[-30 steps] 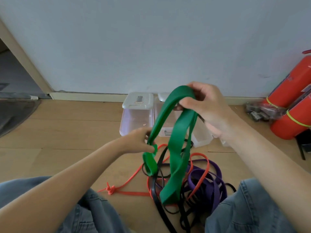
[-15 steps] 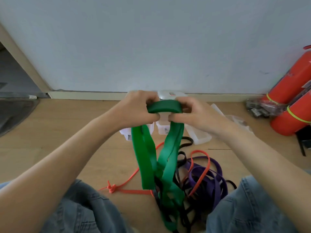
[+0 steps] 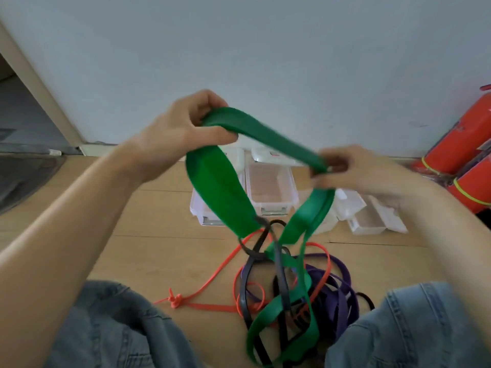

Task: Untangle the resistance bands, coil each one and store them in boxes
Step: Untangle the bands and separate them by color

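Green band (image 3: 255, 128), stretched above the tangle (image 3: 297, 290) on the floor, its lower loops caught in black bands. Left hand (image 3: 180, 131) pinches one end; right hand (image 3: 353, 171), blurred, pinches the other. Lift slowly, freeing snags. Boxes (image 3: 268, 189) lie beyond the tangle.

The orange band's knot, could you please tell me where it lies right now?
In the head view, the knot lies on the wooden floor, left of the band tangle, beside the left knee.
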The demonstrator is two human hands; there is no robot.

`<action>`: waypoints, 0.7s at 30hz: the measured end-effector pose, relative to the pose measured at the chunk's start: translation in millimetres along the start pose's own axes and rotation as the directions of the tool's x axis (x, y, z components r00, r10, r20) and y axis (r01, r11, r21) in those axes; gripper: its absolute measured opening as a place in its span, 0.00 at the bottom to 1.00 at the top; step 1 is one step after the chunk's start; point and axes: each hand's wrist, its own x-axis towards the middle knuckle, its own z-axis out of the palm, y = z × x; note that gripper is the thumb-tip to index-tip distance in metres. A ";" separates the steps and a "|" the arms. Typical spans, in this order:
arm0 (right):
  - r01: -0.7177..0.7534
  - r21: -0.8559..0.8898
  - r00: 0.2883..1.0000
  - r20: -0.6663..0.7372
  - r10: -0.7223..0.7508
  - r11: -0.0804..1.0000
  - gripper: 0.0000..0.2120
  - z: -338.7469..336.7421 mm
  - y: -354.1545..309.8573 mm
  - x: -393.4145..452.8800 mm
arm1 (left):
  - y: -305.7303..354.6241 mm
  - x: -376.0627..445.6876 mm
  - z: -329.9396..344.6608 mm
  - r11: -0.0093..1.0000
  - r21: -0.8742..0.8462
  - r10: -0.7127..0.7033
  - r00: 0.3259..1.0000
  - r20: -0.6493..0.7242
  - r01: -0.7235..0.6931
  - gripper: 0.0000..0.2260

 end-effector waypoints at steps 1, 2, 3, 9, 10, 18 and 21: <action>-0.051 -0.089 0.982 0.177 0.067 0.995 0.16 7.2 -1.2 -2.3 | 5.7 -2.5 1.7 0.999 0.035 0.019 0.999 0.045 -0.020 0.11; -0.055 -0.089 0.956 0.283 0.078 0.995 0.24 19.6 -4.1 -3.2 | 7.2 -4.0 9.3 0.994 0.107 0.008 0.994 0.108 -0.020 0.11; -0.030 -0.058 0.950 0.308 0.046 0.998 0.28 34.4 -5.9 -2.0 | 5.8 -4.5 20.1 0.981 0.191 -0.025 0.985 0.170 -0.008 0.12; 0.076 0.078 0.997 -0.030 -0.074 0.994 0.06 60.7 -7.4 11.2 | -41.8 0.2 47.9 0.805 0.593 -0.161 0.960 0.230 -0.007 0.14; 0.104 0.144 0.993 -0.068 -0.095 0.984 0.06 56.2 -9.4 11.6 | -52.6 -1.9 52.2 0.823 0.568 -0.173 0.949 0.263 -0.007 0.15; 0.216 0.367 0.965 -0.220 -0.141 0.905 0.06 40.0 -14.5 8.7 | -81.0 -6.6 77.1 0.954 0.257 -0.196 0.969 0.152 0.152 0.15; 0.139 0.289 0.975 -0.210 -0.079 0.947 0.07 28.6 -9.7 6.0 | -68.3 -0.7 65.4 0.950 0.294 -0.119 0.993 0.023 0.107 0.12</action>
